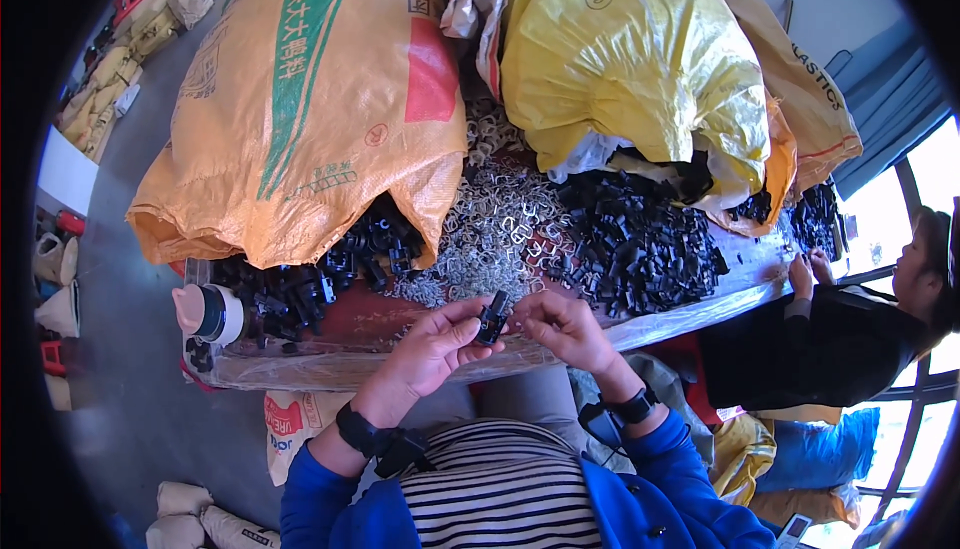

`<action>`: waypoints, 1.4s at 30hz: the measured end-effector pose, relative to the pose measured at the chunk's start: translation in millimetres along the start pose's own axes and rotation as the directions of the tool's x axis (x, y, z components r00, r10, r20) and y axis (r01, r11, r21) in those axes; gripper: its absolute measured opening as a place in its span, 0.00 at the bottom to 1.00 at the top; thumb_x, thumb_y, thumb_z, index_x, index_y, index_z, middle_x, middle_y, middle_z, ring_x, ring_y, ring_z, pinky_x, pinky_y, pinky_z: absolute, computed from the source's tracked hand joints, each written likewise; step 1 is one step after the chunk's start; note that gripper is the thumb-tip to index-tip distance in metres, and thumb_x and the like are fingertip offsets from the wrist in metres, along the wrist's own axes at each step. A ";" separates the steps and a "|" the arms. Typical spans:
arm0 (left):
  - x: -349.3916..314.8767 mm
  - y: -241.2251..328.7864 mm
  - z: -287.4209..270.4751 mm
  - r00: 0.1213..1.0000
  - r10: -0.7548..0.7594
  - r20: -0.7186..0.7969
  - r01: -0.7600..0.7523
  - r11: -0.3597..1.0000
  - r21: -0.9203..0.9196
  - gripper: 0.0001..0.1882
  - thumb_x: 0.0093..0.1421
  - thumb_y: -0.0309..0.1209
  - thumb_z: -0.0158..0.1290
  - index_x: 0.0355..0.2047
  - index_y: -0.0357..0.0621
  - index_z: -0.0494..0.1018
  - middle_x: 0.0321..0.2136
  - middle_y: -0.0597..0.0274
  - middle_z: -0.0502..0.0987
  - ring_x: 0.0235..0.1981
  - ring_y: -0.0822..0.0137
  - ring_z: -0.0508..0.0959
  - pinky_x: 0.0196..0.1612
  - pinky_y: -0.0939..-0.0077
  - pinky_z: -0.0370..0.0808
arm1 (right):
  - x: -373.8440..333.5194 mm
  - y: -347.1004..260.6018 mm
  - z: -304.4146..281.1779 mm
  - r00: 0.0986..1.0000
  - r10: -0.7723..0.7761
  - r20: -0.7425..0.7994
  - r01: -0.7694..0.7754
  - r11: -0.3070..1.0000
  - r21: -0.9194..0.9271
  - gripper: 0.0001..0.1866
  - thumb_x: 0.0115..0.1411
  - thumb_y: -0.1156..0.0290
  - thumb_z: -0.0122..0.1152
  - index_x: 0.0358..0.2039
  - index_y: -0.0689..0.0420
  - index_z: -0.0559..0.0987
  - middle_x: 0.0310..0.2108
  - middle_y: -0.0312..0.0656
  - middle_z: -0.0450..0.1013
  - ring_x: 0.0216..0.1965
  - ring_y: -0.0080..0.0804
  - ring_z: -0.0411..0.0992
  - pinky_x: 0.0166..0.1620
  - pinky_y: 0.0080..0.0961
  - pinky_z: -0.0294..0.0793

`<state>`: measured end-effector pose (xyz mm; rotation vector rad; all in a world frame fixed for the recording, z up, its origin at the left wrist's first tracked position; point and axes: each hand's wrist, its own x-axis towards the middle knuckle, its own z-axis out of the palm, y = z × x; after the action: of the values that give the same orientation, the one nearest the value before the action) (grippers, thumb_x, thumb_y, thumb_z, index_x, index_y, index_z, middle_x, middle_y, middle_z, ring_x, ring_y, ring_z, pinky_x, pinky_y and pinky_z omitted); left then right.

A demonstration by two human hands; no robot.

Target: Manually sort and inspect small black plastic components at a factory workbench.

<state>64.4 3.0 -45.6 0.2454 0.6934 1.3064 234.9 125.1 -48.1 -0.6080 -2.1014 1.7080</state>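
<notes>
My left hand (436, 345) is closed around a small black plastic part (492, 317), held upright above the table's near edge. Close beside it, my right hand (566, 329) has its thumb and fingers pinched together near the part; whatever sits between those fingertips is too small to name. Beyond my hands lies a pile of small silvery metal pieces (490, 224), some of them curved clips. Black plastic pieces (640, 249) are heaped to the right of the metal, and more black parts (290, 294) lie to the left.
A large orange woven sack (340, 99) and a yellow sack (630, 59) stand across the table's far side, spilling black parts. A white cup with a pink lid (208, 311) sits at the left corner. Another person (840, 339) works at the right end.
</notes>
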 end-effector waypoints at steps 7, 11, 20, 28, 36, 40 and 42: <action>3.8 -2.3 7.5 0.999 0.003 -0.048 -0.003 1.000 0.003 0.20 0.54 0.26 0.45 0.48 0.41 0.58 0.34 0.58 0.69 0.34 0.61 0.74 0.35 0.80 0.72 | 11.4 10.7 -19.8 0.939 -0.255 -0.232 0.006 0.685 -0.729 0.11 0.44 0.75 0.55 0.32 0.60 0.71 0.29 0.43 0.67 0.27 0.34 0.68 0.31 0.24 0.68; 12.8 -2.5 3.7 0.994 0.044 -0.096 -0.040 0.998 0.039 0.21 0.54 0.26 0.45 0.49 0.42 0.57 0.35 0.58 0.69 0.34 0.62 0.73 0.35 0.80 0.73 | 5.5 -2.5 -18.1 0.928 -0.369 -0.060 0.297 0.826 -0.479 0.14 0.43 0.73 0.57 0.34 0.57 0.72 0.35 0.44 0.64 0.34 0.37 0.65 0.32 0.24 0.68; 24.6 -7.0 0.3 0.986 0.034 -0.163 -0.033 0.999 0.010 0.20 0.54 0.25 0.45 0.48 0.43 0.58 0.34 0.62 0.69 0.34 0.68 0.73 0.36 0.79 0.73 | 9.1 -17.5 4.6 0.915 -0.392 0.096 0.351 0.654 -0.670 0.19 0.40 0.58 0.59 0.33 0.53 0.71 0.47 0.46 0.55 0.47 0.44 0.53 0.46 0.37 0.50; 19.6 -12.8 -0.8 0.989 0.025 -0.149 -0.022 0.999 0.026 0.19 0.54 0.25 0.45 0.47 0.43 0.58 0.35 0.62 0.68 0.35 0.68 0.72 0.36 0.78 0.73 | 7.6 -22.5 7.0 0.904 -0.407 0.131 0.385 0.643 -0.662 0.17 0.39 0.58 0.60 0.28 0.54 0.70 0.48 0.46 0.55 0.47 0.44 0.53 0.46 0.37 0.51; 15.5 -16.9 2.1 0.991 0.045 -0.127 -0.046 0.999 -0.003 0.19 0.53 0.25 0.45 0.46 0.43 0.59 0.38 0.58 0.68 0.36 0.68 0.71 0.36 0.76 0.73 | 2.2 -20.6 11.8 0.910 -0.407 0.080 0.387 0.760 -0.522 0.13 0.39 0.66 0.61 0.25 0.55 0.69 0.46 0.47 0.56 0.46 0.45 0.54 0.44 0.38 0.53; 16.6 -14.8 3.5 0.984 0.018 -0.175 -0.025 0.999 -0.043 0.20 0.51 0.24 0.48 0.46 0.43 0.59 0.29 0.64 0.69 0.33 0.71 0.72 0.37 0.74 0.72 | 2.8 -16.2 11.9 0.894 -0.436 0.099 0.428 0.771 -0.471 0.11 0.41 0.69 0.60 0.26 0.55 0.70 0.44 0.47 0.58 0.45 0.44 0.56 0.46 0.36 0.53; 16.6 -13.9 0.9 0.985 0.020 -0.174 -0.025 0.999 -0.026 0.19 0.52 0.24 0.47 0.45 0.43 0.60 0.31 0.63 0.69 0.34 0.71 0.71 0.37 0.74 0.72 | 4.6 -14.8 12.5 0.905 -0.423 0.041 0.383 0.770 -0.511 0.11 0.41 0.70 0.60 0.26 0.55 0.70 0.43 0.47 0.59 0.44 0.43 0.57 0.45 0.36 0.54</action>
<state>77.6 15.1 -57.8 0.1171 0.8213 1.3687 222.8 114.7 -36.1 -0.3063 -2.4169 0.8767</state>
